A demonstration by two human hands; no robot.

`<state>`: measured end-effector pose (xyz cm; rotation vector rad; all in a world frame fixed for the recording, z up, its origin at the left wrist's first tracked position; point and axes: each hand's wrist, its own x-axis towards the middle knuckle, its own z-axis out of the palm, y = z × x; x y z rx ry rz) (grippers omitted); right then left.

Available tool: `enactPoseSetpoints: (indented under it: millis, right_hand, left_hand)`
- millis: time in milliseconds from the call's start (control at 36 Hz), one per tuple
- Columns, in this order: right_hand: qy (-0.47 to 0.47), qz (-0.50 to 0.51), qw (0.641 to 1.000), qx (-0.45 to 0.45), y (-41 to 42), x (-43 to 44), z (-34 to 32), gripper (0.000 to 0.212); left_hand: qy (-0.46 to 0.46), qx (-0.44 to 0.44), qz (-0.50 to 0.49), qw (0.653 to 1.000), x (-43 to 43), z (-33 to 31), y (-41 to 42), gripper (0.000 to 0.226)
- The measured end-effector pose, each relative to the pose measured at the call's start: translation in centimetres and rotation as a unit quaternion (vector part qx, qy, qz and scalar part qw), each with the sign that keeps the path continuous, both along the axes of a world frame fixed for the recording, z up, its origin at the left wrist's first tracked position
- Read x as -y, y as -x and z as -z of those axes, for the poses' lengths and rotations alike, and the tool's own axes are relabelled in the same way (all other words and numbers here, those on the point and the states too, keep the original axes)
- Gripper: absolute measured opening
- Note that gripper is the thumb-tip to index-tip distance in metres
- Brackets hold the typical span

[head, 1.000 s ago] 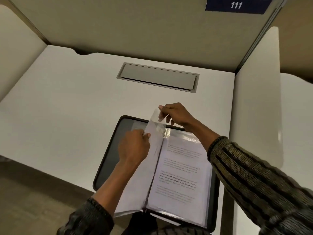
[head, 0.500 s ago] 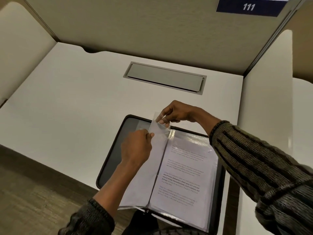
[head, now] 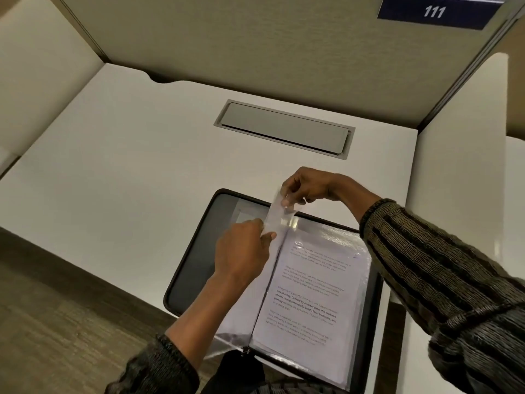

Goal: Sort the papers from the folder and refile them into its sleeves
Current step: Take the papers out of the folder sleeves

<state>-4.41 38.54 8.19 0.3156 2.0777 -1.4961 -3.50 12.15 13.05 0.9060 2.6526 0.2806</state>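
Note:
A black folder (head: pixel 196 260) lies open at the near edge of the white desk (head: pixel 127 177). Its right page is a clear sleeve holding a printed sheet (head: pixel 312 294). One clear sleeve (head: pixel 277 220) stands up from the spine with a white paper in it. My left hand (head: pixel 244 251) pinches that paper at its left edge near the top. My right hand (head: pixel 306 186) pinches the sleeve's top corner from above. The lower part of the raised sleeve is hidden behind my left forearm.
A grey cable flap (head: pixel 284 129) is set into the desk behind the folder. Beige partition walls (head: pixel 255 46) close the back and both sides, with a blue sign reading 111 (head: pixel 433 11) at the top right. Wood floor (head: pixel 56 322) shows below the desk's near edge.
Both hands keep their grips on the raised sleeve and paper. My right hand has turned so its wrist sits higher and further right, and the sleeve now stands more edge-on.

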Motion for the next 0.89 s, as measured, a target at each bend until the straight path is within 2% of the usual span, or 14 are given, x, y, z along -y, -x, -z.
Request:
enactPoseSetpoints:
  millis: [139, 278, 333, 444, 500, 556, 639, 722, 806, 889]
  right_hand:
    - [-0.081, 0.092, 0.99, -0.073, -0.5, -2.0, -0.7, 0.006]
    - [-0.065, 0.184, 0.977, -0.086, -1.7, -3.4, -0.9, 0.017]
    - [-0.038, 0.225, 0.971, -0.066, -2.0, -3.2, -1.2, 0.032]
    - [-0.064, 0.319, 0.945, 0.02, -1.7, -1.8, -2.5, 0.084]
    - [-0.081, 0.347, 0.933, 0.06, -1.3, -1.0, -3.3, 0.096]
    - [-0.11, 0.355, 0.925, 0.078, -1.1, -0.4, -4.1, 0.085]
    - [-0.154, 0.32, 0.93, 0.096, -0.7, 0.1, -5.0, 0.047]
    - [-0.268, 0.273, 0.917, 0.112, -0.6, 0.4, -6.1, 0.017]
    - [-0.41, 0.281, 0.865, 0.065, -0.7, 0.6, -7.4, 0.015]
    - [-0.464, 0.315, 0.827, 0.017, -0.3, 0.1, -8.2, 0.027]
  left_hand:
    - [0.019, 0.02, -0.017, 0.999, 0.3, 0.2, -0.3, 0.036]
    - [0.014, 0.019, -0.027, 0.999, 0.4, 0.1, -0.8, 0.034]
    - [0.006, 0.01, -0.027, 1.0, 0.3, -0.2, -1.3, 0.033]
    - [-0.012, -0.053, 0.023, 0.998, -0.2, -0.7, -2.5, 0.026]
    - [-0.022, -0.079, 0.055, 0.995, -0.5, -0.7, -3.6, 0.021]
    - [-0.024, -0.092, 0.078, 0.992, -0.8, -0.6, -4.7, 0.022]
    - [-0.021, -0.111, 0.083, 0.99, -1.3, 0.6, -5.7, 0.031]
    - [-0.031, -0.095, 0.079, 0.992, -1.5, 1.2, -6.6, 0.029]
    - [-0.049, -0.033, 0.076, 0.995, -1.3, 1.4, -7.2, 0.03]
    - [-0.062, -0.005, 0.084, 0.995, -1.3, 1.4, -7.5, 0.03]
